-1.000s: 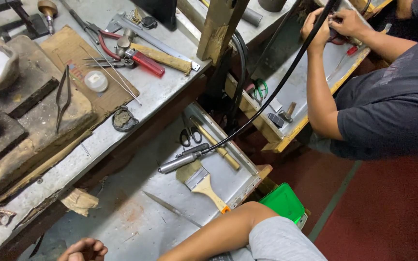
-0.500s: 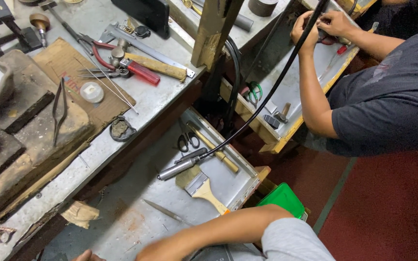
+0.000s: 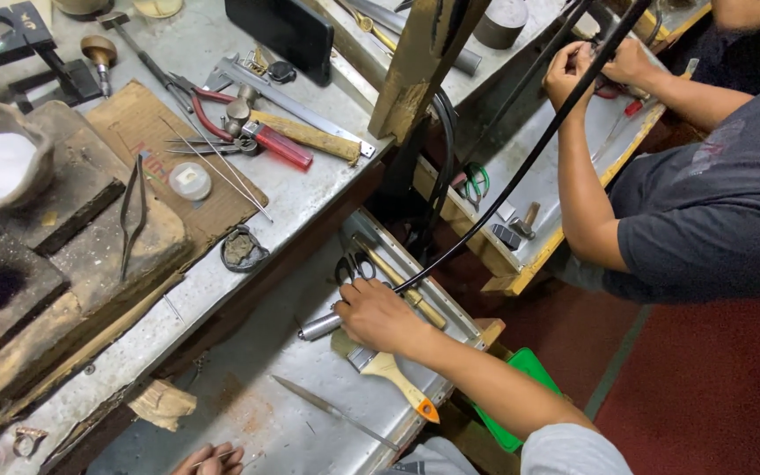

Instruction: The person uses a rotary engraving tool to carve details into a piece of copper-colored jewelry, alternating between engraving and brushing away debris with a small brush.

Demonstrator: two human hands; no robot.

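- The silver handpiece point(image 3: 320, 326) lies on the metal drawer tray point(image 3: 248, 396) below the workbench, its black flexible shaft point(image 3: 521, 167) running up and to the far right.
- The right hand point(image 3: 380, 317) lies over the rear end of the handpiece with fingers curled down on it; whether they clamp it fully I cannot tell.
- Just beside that hand, black scissors point(image 3: 354, 266) sit on the far side and a paintbrush point(image 3: 393, 376) with a pale handle on the near side.
- The left hand point(image 3: 213, 459) shows only at the near edge, fingers bent, pinching a thin wire point(image 3: 237, 456).
- A slim metal file point(image 3: 332, 412) rests near it on the tray.
- At the far right, another person's hands point(image 3: 595, 66) work at a second tray.
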